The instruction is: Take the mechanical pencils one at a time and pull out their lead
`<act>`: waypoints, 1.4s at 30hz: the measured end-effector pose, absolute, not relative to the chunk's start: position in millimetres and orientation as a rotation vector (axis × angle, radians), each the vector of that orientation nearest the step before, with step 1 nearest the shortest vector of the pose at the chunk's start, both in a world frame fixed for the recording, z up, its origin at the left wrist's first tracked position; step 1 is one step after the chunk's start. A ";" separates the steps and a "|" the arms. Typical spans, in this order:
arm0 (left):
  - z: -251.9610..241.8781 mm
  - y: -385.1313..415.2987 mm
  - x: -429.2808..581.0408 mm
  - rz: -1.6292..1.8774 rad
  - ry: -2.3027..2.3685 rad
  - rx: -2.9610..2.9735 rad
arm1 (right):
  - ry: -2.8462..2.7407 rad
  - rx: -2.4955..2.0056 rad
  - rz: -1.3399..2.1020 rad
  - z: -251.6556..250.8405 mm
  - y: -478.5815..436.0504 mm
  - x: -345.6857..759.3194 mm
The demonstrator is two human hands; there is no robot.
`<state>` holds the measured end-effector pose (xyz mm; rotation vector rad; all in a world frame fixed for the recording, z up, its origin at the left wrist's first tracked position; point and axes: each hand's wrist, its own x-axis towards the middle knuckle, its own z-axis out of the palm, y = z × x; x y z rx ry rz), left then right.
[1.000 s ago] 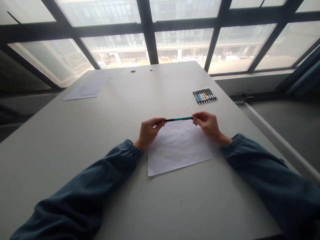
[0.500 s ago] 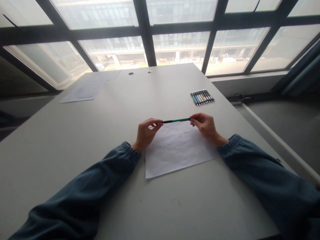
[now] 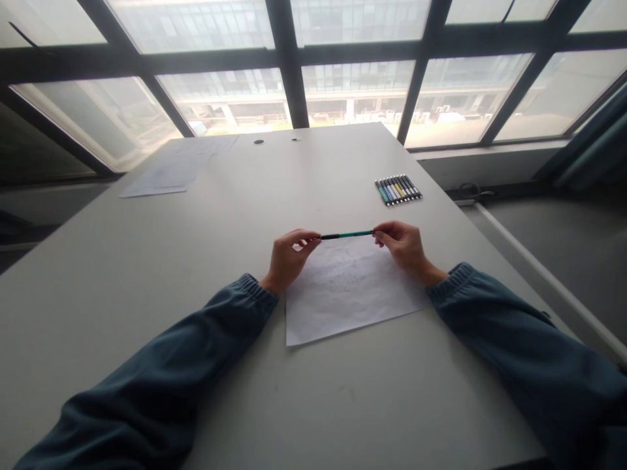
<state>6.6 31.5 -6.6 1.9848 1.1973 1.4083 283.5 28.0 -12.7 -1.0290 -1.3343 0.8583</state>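
Note:
A green and black pen (image 3: 347, 235) is held level between both hands, just above a white sheet of paper (image 3: 350, 294) with a faint pencil drawing on it. My left hand (image 3: 288, 258) pinches the pen's black left end. My right hand (image 3: 402, 246) pinches its green right end. Both wrists rest near the sheet on the grey table (image 3: 147, 274).
A row of several coloured pens (image 3: 398, 189) lies on the table at the right, beyond my hands. Loose sheets of paper (image 3: 169, 173) lie at the far left. Large windows stand behind the table's far edge. The table's right edge drops to the floor.
Hands and pen stay as they were; only the view has shifted slightly.

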 end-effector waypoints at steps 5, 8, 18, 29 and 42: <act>-6.2 31.1 6.6 1.397 1.209 1.984 | -1.339 -1.034 0.856 -11.3 27.2 283.5; -6.5 30.9 6.9 1.399 1.216 1.977 | -1.351 -1.040 0.845 -11.3 27.2 284.0; -4.3 30.0 6.9 1.374 1.224 1.981 | -1.355 -1.026 0.844 -14.4 28.0 284.5; -3.6 29.9 7.3 1.364 1.230 1.972 | -1.377 -1.041 0.812 -14.3 28.0 285.2; -3.2 30.1 7.6 1.360 1.224 1.974 | -1.393 -1.049 0.787 -14.2 26.9 285.5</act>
